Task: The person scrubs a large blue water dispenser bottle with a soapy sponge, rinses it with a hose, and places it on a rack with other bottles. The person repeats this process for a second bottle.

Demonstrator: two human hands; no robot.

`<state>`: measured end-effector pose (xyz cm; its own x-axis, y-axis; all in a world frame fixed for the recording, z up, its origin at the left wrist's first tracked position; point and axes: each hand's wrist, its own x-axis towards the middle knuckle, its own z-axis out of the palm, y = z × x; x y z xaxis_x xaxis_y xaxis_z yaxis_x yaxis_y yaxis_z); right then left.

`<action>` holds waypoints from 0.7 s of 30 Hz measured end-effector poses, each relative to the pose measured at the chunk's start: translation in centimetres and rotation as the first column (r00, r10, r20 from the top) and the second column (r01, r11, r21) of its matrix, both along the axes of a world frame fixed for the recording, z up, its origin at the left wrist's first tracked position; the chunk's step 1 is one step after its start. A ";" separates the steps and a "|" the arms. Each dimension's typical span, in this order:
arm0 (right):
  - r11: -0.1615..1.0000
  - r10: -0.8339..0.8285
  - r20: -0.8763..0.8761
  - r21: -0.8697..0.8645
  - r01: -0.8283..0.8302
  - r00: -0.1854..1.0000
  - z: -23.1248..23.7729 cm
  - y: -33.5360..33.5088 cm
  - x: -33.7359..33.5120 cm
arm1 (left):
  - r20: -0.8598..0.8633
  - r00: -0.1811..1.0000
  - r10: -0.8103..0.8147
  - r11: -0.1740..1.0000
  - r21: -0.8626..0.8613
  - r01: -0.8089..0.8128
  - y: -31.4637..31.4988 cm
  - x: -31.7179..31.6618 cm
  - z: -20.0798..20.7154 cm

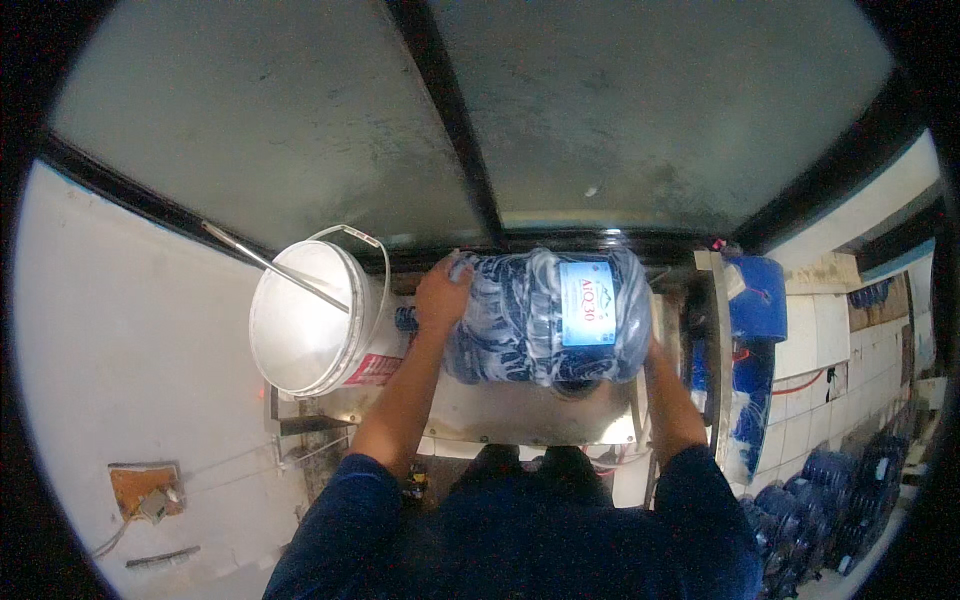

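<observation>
A large blue water jug (500, 320), streaked with white suds, lies on its side with its neck to the left. A pale blue label (588, 303) shows on its body. My left hand (443, 292) wraps over the jug's shoulder by the neck, fingers bent against it. At the base end is my right hand; only the wrist (657, 360) shows well, and the jug hides its fingers. Under the jug is a metal worktop (490, 412). Left of the neck stands a white bucket (378, 335) with a raised wire handle, and a thin metal rod (270, 262) slants across its top.
A dark-framed, cloudy panel (340, 130) rises behind the worktop. To the right are a post (718, 350) and a blue container (755, 298). Several blue jugs (820, 500) stand on the floor at the lower right. A white wall (150, 350) borders the left.
</observation>
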<state>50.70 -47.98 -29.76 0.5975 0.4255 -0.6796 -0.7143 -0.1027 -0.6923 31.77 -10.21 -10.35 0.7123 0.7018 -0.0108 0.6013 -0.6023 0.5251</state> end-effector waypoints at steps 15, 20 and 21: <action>0.950 -0.125 0.138 0.303 0.078 0.982 5.5 3.2 4.5 | 0.035 0.999 0.008 1.000 -0.026 -0.007 -1.7 -0.1 1.9; 0.988 0.107 0.130 0.100 -0.120 0.986 4.2 -1.9 -4.5 | 0.102 0.991 0.082 0.997 0.003 -0.083 -1.7 -1.1 1.8; 0.998 0.048 0.064 0.044 -0.051 0.997 6.0 -2.5 -5.5 | 0.110 0.992 0.059 0.998 0.018 -0.061 -1.7 -1.1 1.3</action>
